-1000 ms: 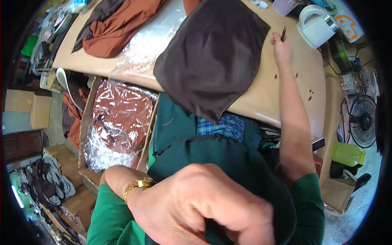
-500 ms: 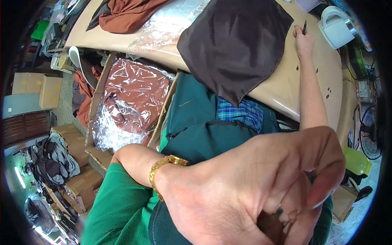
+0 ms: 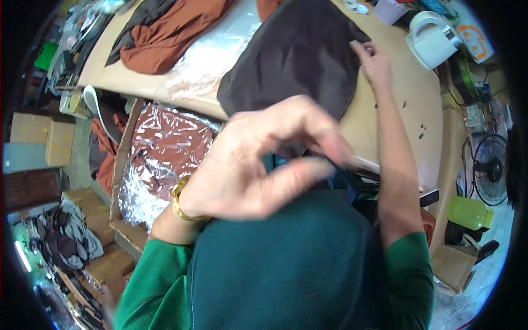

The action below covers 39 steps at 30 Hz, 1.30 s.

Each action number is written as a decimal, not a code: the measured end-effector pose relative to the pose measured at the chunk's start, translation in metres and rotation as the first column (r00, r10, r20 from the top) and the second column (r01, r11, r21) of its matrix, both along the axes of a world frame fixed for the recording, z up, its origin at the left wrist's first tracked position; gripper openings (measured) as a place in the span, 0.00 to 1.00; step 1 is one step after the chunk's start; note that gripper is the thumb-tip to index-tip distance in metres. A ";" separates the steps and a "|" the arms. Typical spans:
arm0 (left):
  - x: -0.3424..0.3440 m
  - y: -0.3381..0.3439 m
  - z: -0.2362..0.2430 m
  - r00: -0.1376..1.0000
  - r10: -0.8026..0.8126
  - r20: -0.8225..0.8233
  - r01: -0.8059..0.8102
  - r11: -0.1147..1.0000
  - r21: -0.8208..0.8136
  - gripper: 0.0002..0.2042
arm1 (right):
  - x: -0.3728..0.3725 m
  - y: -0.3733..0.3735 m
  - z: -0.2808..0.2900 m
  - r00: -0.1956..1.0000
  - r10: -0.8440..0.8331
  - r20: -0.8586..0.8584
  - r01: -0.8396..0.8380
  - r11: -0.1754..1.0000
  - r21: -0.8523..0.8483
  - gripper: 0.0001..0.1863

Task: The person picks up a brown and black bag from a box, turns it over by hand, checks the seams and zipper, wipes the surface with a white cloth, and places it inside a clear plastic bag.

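Note:
My left hand [image 3: 258, 159], a gold watch on its wrist, hovers above my lap in front of the dark brown cloth [image 3: 297, 60]. Its fingers and thumb curl toward each other, but motion blurs the tips, and I cannot make out anything between them. The cloth is spread over the table, its near edge partly hidden behind this hand. At the cloth's right corner, my right hand [image 3: 377, 63] has its thumb and finger closed on the edge. A small dark spot shows among those fingers, too small to name.
A tan table [image 3: 407, 126] curves around me. White kettle [image 3: 432, 41] at back right. Rust-brown cloth [image 3: 165, 38] and clear plastic sheet [image 3: 209, 55] lie at left. A carton [image 3: 124, 148] holds plastic-wrapped cloth beside my lap. A fan [image 3: 491, 170] stands far right.
My left hand has moved away from the lower right, up and left. My right hand has moved left to the cloth's corner; the slim dark tool it held no longer shows clearly.

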State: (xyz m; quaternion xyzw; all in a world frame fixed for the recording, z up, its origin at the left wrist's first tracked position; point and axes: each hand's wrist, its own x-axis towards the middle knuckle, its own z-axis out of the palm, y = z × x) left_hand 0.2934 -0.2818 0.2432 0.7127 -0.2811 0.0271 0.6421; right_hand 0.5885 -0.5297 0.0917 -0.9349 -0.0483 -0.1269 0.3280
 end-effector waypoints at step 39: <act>0.120 -0.065 -0.061 0.986 -0.084 0.147 0.020 0.919 0.393 0.18 | -0.113 -0.027 0.110 0.665 0.740 0.103 -0.619 0.469 0.629 0.26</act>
